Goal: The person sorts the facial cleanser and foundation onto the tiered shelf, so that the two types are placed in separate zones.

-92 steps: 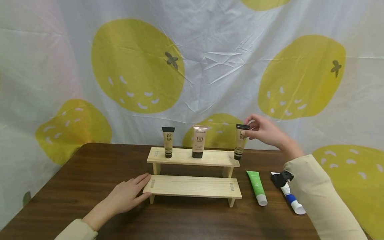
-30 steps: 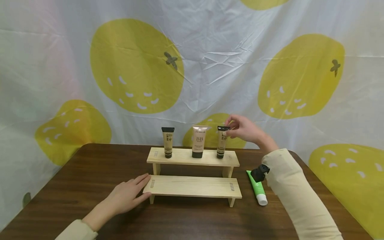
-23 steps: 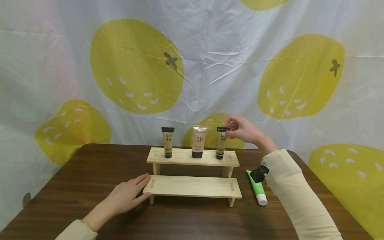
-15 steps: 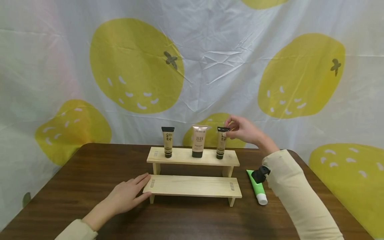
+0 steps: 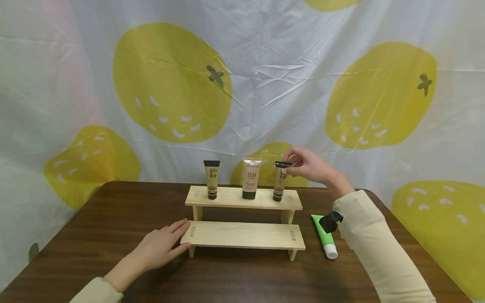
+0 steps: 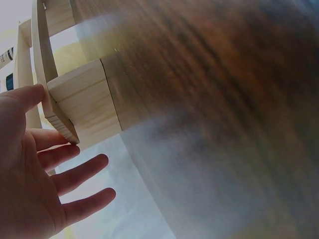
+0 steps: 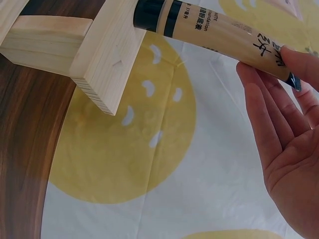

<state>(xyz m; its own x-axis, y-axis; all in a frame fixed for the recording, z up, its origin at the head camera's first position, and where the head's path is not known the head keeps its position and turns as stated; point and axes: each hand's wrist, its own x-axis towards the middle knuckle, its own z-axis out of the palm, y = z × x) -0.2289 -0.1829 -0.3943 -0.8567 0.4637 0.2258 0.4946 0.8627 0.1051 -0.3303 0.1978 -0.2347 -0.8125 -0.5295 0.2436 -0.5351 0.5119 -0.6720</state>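
1. While the person's right hand (image 5: 308, 165) holds the gripped tan tube (image 5: 279, 183) by its flat black top, we see that grip pinching the end between thumb and fingers.
2. We find this tube at the rear stand (image 5: 229, 197), near its right end, with the black cap pointing down and the top leaning slightly to the right. In the right wrist view the cap overlaps the board, but we cannot tell whether the board bears the tube's weight.
3. We see the left hand (image 5: 157, 250) at the left end of the front stand (image 5: 242, 235). Its grip is released: the fingers lie extended, and the thumb and nearest fingertips touch the board's end, while two others reach out free in the left wrist view.
4. We see the pink tube (image 5: 251, 179), lettered "BB", upright on its dark cap in the middle of the rear stand, apart from the gripped one.
5. We note the other tan tube (image 5: 212, 180) upright near that stand's left end.
6. We see the green tube (image 5: 327, 239) lying on the dark wooden bench (image 5: 113, 219), right of the front stand, partly hidden by the black wrist camera (image 5: 331, 221).
7. Behind the bench, we see a pale cloth (image 5: 257, 84) printed with yellow fruit.
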